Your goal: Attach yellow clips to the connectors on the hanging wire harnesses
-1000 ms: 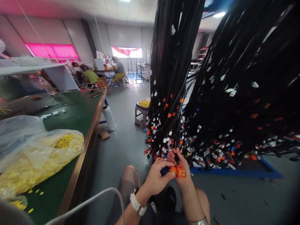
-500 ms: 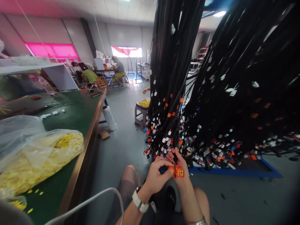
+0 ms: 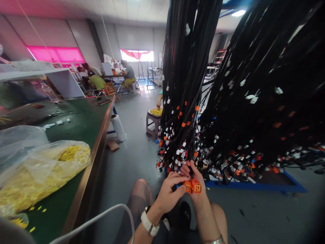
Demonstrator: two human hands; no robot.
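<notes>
1. Clearly, black cables (image 3: 188, 78) dominate my feed, hanging in thick bundles ahead and to the right, with white and orange tags and ends clustered low.
2. On my left runs a green counter (image 3: 82, 115) with a brown edge.
3. On it I see a clear plastic bag (image 3: 42, 162), bulging with yellow parts.
4. Beyond the bundles' left edge, another person's hand (image 3: 158, 104) reaches down to yellow pieces on a grey stool (image 3: 153, 117).
5. Close below the cable ends, I have both hands together: the left hand (image 3: 169, 189) pinches the left orange connector (image 3: 187, 186), while the right hand (image 3: 199, 178), palm up, cradles the right orange connector (image 3: 196, 186).
6. Those two connectors sit side by side, yellow-patterned faces turned toward me.
7. Smallest, I spot loose yellow bits (image 3: 32, 229) beside the bag.
</notes>
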